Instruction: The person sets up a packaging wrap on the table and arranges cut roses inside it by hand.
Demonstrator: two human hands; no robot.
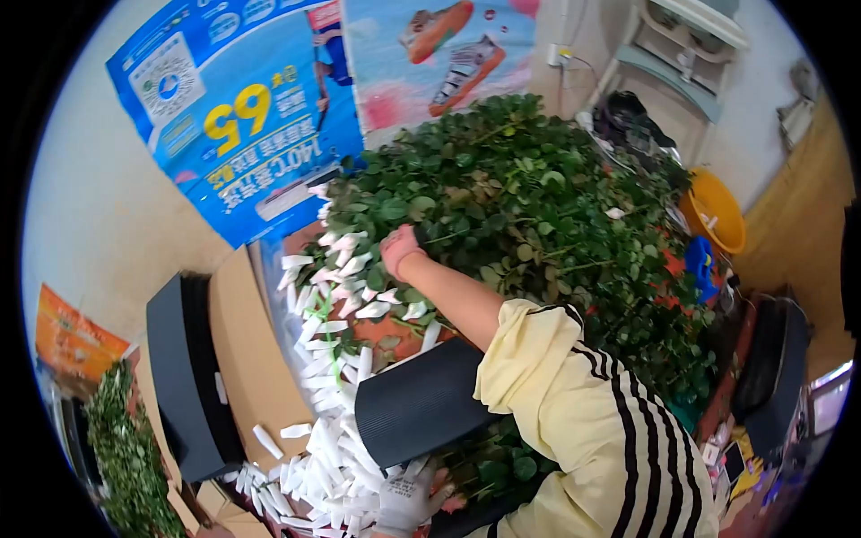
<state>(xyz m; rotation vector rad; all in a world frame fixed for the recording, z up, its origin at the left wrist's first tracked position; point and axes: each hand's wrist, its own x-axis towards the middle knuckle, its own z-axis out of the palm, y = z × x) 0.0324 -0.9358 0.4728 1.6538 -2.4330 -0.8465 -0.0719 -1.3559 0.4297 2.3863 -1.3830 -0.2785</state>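
My right hand [401, 251], in a pinkish glove, reaches to the left edge of a large heap of leafy rose stems [538, 202]. Its fingers are curled, and a thin stem appears to run from them. Beside it lie white-sleeved rose heads [345, 251]. Lower down is my left hand [408, 500], in a printed white glove, its partly visible fingers apart near some leaves [502, 466]. Just above it, a black ribbed sheet [421, 403] hides part of what lies below. Many loose white sleeves [327, 457] surround this hand.
A cardboard piece with a black ribbed panel [193, 377] stands at left. More greenery [126, 448] lies at far left. An orange-yellow basin [713, 211] and a blue object [700, 264] sit right of the heap. Posters [242, 117] hang behind, beside a high chair [673, 67].
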